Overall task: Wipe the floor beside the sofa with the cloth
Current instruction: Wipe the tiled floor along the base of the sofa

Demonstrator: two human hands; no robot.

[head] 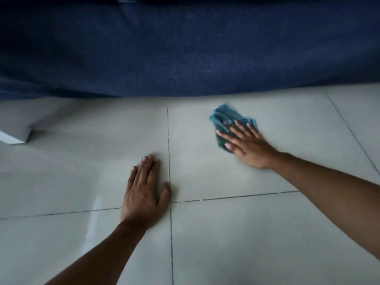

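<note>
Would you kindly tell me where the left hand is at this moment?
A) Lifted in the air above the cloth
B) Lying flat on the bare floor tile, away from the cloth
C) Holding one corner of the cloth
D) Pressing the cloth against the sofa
B: the left hand lies palm down on the floor with nothing under it, while the right hand presses the blue cloth to the tile nearer the sofa.

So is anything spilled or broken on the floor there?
Nothing stands out. The pale tiled floor looks dry and whole, with no spill or crack in view. The right hand presses the crumpled blue cloth flat near the sofa, and the left hand just rests open on the tiles.
</note>
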